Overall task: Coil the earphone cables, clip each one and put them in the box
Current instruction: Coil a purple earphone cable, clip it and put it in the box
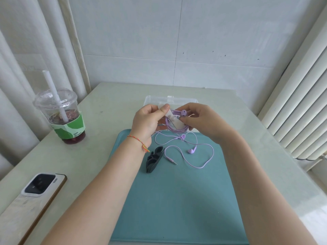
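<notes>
Teal mat [177, 200] nearest, on surface. Above its far edge, left hand [146, 121] pinches white clip [169, 114]; right hand [200, 119] fingers grasp coiled purple earphone cable [174, 129]. Clear box [159, 99] behind. Black clips [154, 159] on mat.

Bare forearms, no sleeves; left wrist wears thin red-orange braided string bracelet [139, 142], knotted tail.

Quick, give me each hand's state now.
Left hand: pinches the white clip.
Right hand: holds the coiled purple earphone cable.
</notes>
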Demonstrator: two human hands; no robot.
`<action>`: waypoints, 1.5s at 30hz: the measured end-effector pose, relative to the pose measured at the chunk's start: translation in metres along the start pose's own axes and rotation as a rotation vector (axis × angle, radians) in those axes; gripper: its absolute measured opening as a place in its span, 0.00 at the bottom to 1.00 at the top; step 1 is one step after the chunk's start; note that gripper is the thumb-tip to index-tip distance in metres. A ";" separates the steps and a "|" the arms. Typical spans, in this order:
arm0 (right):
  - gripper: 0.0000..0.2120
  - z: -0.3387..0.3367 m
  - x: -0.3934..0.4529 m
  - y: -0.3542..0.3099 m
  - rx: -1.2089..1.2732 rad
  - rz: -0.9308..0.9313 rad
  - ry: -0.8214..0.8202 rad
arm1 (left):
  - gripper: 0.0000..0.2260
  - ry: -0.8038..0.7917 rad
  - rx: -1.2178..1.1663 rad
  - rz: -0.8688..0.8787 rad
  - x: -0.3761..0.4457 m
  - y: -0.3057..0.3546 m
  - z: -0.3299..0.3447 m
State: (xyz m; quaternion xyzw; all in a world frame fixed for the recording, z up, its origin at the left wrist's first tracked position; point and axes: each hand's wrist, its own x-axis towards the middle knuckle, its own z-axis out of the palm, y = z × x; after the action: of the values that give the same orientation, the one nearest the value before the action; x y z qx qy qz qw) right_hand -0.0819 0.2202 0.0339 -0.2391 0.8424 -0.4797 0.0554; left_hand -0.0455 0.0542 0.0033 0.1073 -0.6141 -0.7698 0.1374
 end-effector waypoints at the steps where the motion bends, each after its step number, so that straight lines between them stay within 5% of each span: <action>1: 0.09 0.000 0.001 0.000 0.002 0.019 0.014 | 0.11 0.027 -0.016 0.017 0.001 -0.001 0.001; 7: 0.07 0.010 0.004 0.004 0.067 0.252 -0.005 | 0.14 0.200 -0.030 0.157 0.000 -0.006 0.006; 13: 0.05 0.020 0.005 0.001 0.320 0.239 0.087 | 0.13 0.311 -0.131 0.144 0.002 -0.005 0.007; 19: 0.06 0.026 0.011 0.008 0.265 0.245 0.214 | 0.12 0.262 -0.214 0.072 -0.002 -0.003 0.014; 30: 0.04 0.024 0.008 0.001 0.854 0.244 0.193 | 0.10 0.157 -0.311 0.069 -0.003 0.009 0.010; 37: 0.03 0.030 0.013 0.012 0.366 0.114 0.302 | 0.12 0.220 -0.172 0.131 0.002 0.009 0.003; 45: 0.10 0.030 0.011 0.011 0.717 0.228 0.173 | 0.11 0.189 -0.136 0.176 0.000 0.004 0.006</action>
State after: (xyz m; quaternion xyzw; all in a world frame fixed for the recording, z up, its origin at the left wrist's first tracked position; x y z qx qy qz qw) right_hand -0.0858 0.1965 0.0108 -0.0680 0.6441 -0.7529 0.1170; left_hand -0.0468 0.0587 0.0086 0.1155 -0.5519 -0.7809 0.2688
